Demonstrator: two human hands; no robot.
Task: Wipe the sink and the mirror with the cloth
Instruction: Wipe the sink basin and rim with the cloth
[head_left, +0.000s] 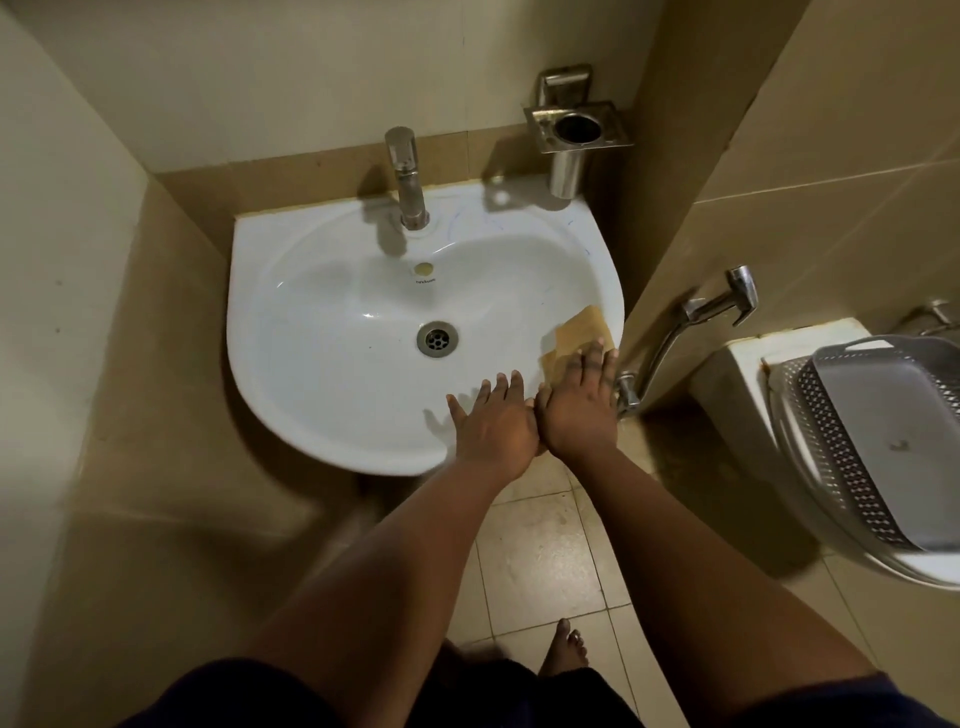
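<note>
Fingers (597, 358) of the right hand (576, 410) lie straight and flat, pressing the cloth (582, 332) onto the sink (322, 322); fingers of the left hand (493, 421) are spread straight, resting on the sink's front rim and gripping nothing. The hands touch at the thumbs.

Sink: white, rounded front, set into a tiled corner. All places below are relative to it.
- Toilet cistern (737, 374): to its right, beyond the wall corner, with a grey perforated basket (872, 441) on top.
- Spray hose (696, 322): metal, on the wall to its right, between sink and cistern.
- Tap (408, 176): chrome, upright, at its back rim, centre.
- Cup holder (576, 130): metal, wall-mounted above its back right corner.
- Cloth: tan, on its right front rim, partly under the right palm, far edge reaching into the bowl.
- Drain (437, 339): round, metal, at the bowl's centre.
- Overflow cap (424, 269): small, between drain and tap.
- Bare foot (563, 649): on the floor tiles below its front.
</note>
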